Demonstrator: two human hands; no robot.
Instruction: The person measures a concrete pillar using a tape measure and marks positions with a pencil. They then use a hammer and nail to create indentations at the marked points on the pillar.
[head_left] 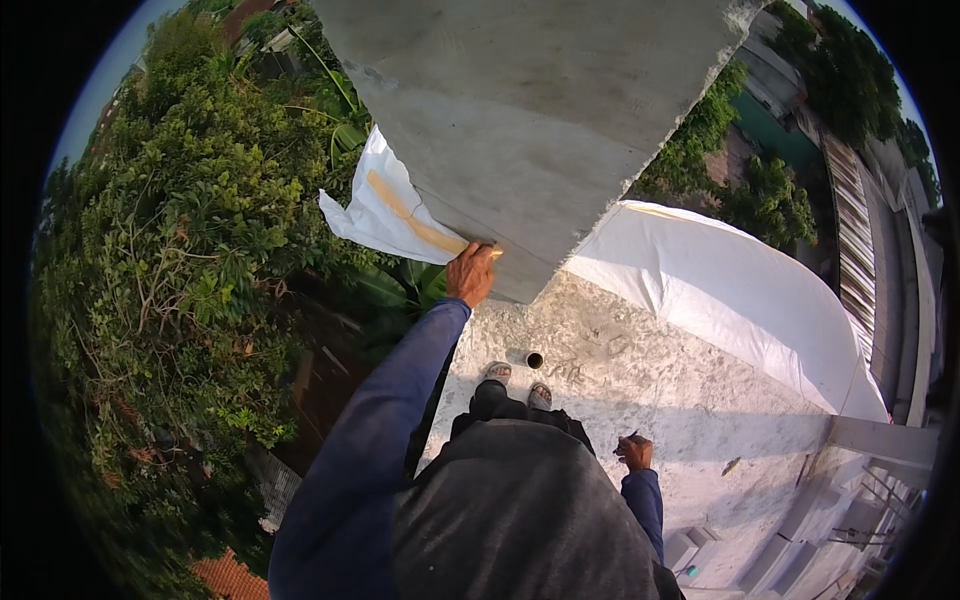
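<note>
Tan strip [412, 218] is clasped by outstretched left grip [472, 273], dark object [631, 434] by right grip [635, 453].

- Slab [520, 120]: dull grey, mottled with faint darker patches.
- Left sheet [362, 208]: plain white.
- Strip [408, 218]: yellowish tan.
- Right sheet [720, 275]: white, greyer in shade.
- Floor [610, 350]: off-white, blotched with grey.
- Sleeves [365, 400]: dark blue.
- Shirt [500, 515]: charcoal.
- Foliage [180, 200]: mixed greens.
- Roof [235, 576]: orange, in tiled rows.

Left grip [470, 275] far forward, clenched; right grip [635, 453] low, curled.
</note>
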